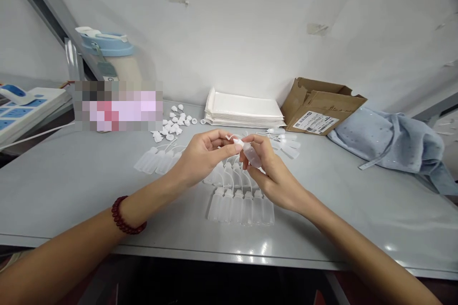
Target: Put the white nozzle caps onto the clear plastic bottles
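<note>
Over the middle of the table (107, 200), my left hand (200, 158) is closed in a pinch on a white nozzle cap (238, 142). A thin pale tip sticks out from that cap towards my left fingers. Gripped by my right hand (275, 178) is a small translucent squeeze bottle (253, 156), tilted, its neck meeting the cap. Whether the cap is threaded on, I cannot tell. Below both hands lie rows of similar bottles (241, 207), with thin curved tubes at their tops. More bottles (150, 159) lie at the left, and several others (289, 145) are beyond my right hand.
Loose white caps (175, 125) are scattered behind my left hand. White flat boxes (246, 107) are stacked by the wall, beside an open cardboard box (322, 105). Light blue cloth (390, 143) lies at the right. A blue-lidded container (107, 45) and a power strip (28, 109) occupy the left.
</note>
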A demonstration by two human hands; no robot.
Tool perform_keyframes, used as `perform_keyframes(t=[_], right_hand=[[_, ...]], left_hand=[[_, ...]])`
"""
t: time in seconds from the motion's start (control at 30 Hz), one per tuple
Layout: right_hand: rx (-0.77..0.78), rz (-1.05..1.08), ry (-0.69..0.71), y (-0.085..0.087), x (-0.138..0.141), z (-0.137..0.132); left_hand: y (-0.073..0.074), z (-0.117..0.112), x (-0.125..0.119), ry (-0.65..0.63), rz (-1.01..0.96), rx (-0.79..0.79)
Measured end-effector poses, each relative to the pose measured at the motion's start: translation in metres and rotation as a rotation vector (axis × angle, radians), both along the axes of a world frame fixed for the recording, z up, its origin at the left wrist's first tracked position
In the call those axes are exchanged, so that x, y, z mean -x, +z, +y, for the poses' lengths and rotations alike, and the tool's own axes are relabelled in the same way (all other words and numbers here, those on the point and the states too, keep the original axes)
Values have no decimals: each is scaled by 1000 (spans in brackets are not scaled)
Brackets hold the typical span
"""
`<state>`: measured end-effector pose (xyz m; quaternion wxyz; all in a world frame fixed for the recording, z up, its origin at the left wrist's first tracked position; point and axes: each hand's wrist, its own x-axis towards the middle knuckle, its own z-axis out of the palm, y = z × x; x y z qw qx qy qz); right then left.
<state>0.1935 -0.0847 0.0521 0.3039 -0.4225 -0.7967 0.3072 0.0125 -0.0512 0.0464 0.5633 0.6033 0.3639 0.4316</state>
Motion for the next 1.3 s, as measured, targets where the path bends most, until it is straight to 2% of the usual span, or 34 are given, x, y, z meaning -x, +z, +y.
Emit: perform_keyframes(t=[0.23, 0.37, 0.47, 0.67, 0.97, 1.3], right_hand=[[-155, -127, -67, -21, -2, 0], [-237, -233, -90, -31, -7, 2], [-243, -261, -102, -31, -9, 3], [-207, -189, -117, -26, -6, 2], [-187, -218, -122, -26, -4, -2], [-187, -186, -130, -32, 0, -3]], left_hand=[[0, -5, -4, -65, 67, -20], [1, -6, -4, -23, 188, -130], [0, -5, -4, -19, 237, -167], [0, 0, -1, -101, 220, -55], [7, 1, 1, -109, 292, -81], [-1, -9, -5, 13, 457, -199]])
